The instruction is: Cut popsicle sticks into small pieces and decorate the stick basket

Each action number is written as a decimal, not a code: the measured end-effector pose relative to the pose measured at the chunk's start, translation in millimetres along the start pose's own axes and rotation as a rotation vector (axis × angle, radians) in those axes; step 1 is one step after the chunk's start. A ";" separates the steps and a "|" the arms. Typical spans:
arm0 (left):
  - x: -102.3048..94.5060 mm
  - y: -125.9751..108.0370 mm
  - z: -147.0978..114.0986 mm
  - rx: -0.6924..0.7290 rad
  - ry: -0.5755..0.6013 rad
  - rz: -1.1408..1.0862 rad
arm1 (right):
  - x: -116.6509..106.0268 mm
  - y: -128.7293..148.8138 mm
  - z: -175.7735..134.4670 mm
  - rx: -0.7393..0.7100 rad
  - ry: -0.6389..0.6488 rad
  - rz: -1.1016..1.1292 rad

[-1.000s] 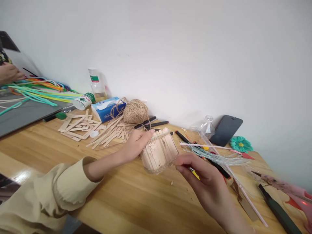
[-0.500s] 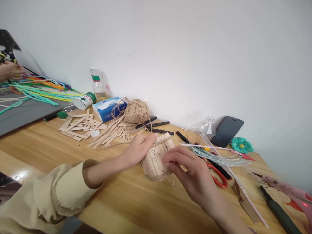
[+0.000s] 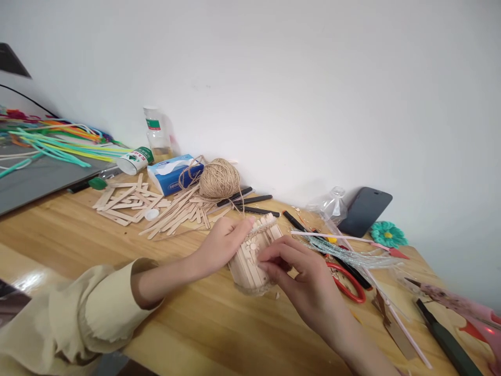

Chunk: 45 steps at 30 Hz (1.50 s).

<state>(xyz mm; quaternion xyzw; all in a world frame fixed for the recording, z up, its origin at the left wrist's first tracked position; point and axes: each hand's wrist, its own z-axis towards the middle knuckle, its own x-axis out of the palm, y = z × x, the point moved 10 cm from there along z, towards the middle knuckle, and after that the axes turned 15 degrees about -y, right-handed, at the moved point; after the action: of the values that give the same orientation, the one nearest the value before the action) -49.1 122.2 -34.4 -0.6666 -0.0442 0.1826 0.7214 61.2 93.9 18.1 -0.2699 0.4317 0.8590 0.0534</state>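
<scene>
My left hand [image 3: 222,244] grips a round holder covered in craft sticks [image 3: 246,270] by its left side, with the thumb near the rim. Twine is wrapped round the holder's upper and lower ends, and it leans over the table. A small pale flower made of petals [image 3: 251,246] sits on its front. My right hand [image 3: 303,271] has thumb and forefinger pinched together against the front, just below and right of that flower. Whatever lies between those fingertips, if anything, is hidden.
Behind are a twine ball [image 3: 219,178], loose craft sticks [image 3: 129,201], a tissue pack [image 3: 176,180] and a glass jar [image 3: 154,130]. On the right lie red-handled scissors [image 3: 346,284], a phone [image 3: 364,211], a pink glue gun [image 3: 457,303] and a dark green-handled tool [image 3: 446,334].
My right fingertips have shifted slightly left on the holder's front, and the holder has turned a little. Another person's hand at the far left has gone out of view.
</scene>
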 end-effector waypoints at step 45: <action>4.2 -44.1 -25.1 0.161 0.136 0.046 | -38.0 27.4 -12.9 -0.240 -0.353 -0.232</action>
<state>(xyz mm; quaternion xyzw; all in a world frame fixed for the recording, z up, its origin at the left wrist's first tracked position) -28.4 97.9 5.3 -0.6181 0.0351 0.1563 0.7696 90.0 72.3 50.7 -0.1680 0.2766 0.9262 0.1937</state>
